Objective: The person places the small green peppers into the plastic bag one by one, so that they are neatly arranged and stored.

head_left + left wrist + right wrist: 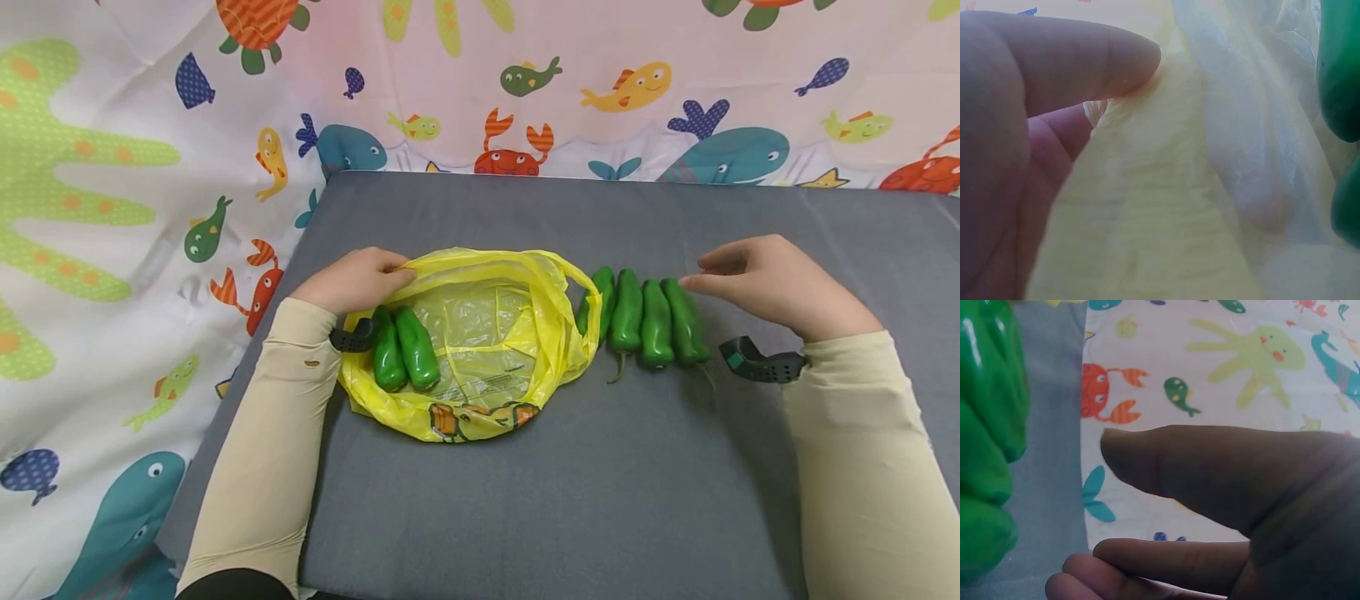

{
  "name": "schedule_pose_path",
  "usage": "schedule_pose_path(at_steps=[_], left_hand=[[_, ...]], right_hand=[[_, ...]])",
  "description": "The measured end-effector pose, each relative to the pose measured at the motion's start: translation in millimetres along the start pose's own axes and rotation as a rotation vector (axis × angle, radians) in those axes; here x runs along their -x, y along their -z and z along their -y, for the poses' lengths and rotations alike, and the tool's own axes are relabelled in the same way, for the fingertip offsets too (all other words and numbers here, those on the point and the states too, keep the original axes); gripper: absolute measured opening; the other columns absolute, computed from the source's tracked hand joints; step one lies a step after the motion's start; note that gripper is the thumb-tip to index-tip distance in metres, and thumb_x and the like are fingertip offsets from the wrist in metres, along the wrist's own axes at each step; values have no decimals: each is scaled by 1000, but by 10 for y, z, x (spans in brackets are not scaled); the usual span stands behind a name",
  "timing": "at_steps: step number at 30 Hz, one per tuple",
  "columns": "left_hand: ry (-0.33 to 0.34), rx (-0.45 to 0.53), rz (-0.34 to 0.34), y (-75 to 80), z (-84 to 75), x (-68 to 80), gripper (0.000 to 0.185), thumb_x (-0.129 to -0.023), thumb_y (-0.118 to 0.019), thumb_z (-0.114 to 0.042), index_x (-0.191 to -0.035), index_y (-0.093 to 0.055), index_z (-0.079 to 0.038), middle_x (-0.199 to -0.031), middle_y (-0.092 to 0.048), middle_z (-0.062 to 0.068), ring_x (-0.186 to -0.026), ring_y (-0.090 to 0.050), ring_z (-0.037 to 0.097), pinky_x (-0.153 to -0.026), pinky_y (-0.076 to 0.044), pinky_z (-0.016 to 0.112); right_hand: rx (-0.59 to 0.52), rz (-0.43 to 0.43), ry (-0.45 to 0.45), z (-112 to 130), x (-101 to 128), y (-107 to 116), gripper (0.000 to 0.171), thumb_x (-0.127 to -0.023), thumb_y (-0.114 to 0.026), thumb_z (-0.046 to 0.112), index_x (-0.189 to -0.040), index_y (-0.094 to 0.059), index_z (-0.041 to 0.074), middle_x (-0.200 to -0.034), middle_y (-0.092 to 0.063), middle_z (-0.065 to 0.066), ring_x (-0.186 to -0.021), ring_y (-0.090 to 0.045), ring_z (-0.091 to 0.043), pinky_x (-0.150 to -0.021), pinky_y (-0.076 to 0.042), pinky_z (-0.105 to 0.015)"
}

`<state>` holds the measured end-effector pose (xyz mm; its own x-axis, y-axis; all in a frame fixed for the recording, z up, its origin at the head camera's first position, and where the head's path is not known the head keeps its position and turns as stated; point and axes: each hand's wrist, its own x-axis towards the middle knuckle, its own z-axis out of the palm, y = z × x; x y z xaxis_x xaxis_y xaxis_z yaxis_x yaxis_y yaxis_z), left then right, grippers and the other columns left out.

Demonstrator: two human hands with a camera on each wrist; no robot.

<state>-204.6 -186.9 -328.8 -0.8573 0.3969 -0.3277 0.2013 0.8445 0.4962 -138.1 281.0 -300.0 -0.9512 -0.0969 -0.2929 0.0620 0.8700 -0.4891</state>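
Observation:
My left hand [356,282] pinches the upper left rim of a yellow plastic bag [558,354] between thumb and fingers. The bag lies with its mouth spread wide, and two glossy green peppers [417,348] rest inside at its left. Just right of the bag, several more green peppers [656,325] lie side by side in a row; a bag handle loop overlaps the leftmost. My right hand [776,279] hovers by the right end of this row, thumb and fingers apart, holding nothing. In the right wrist view, the peppers [988,444] appear left of the thumb.
A grey cloth-covered table [555,517] carries everything. Behind it and along the left hangs a white curtain [442,83] printed with sea animals. Each wrist wears a black band, such as the right wristband [772,367].

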Motion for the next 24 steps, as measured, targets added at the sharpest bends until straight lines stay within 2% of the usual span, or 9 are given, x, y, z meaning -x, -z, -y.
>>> schedule_pose_path(at_steps=[8, 15, 24], left_hand=[[0, 1, 1, -18, 12, 2, 37, -104, -44, -37, -125, -65, -16, -99, -63, 12, -80, -56, 24, -70, -45, 36], [-6, 7, -3, -32, -1, -23, 36, -103, -45, -39, -122, -66, -17, -91, -60, 12, -74, -55, 24, -65, -45, 36], [9, -5, 7, -34, -7, -21, 38, -103, -44, -39, -125, -65, -16, -98, -62, 11, -81, -55, 24, -69, -44, 36]], right_hand=[[13, 75, -15, -119, -116, -88, 83, -86, -64, 62, -133, -55, -6, -135, -50, -33, -125, -44, -49, -93, -41, -65], [15, 115, -20, -183, -161, -133, 82, -85, -67, 59, -131, -56, -8, -135, -50, -33, -126, -43, -50, -94, -40, -65], [12, 150, 1, -231, -219, -224, 79, -85, -69, 56, -126, -60, -11, -130, -55, -32, -120, -49, -48, -93, -42, -63]])
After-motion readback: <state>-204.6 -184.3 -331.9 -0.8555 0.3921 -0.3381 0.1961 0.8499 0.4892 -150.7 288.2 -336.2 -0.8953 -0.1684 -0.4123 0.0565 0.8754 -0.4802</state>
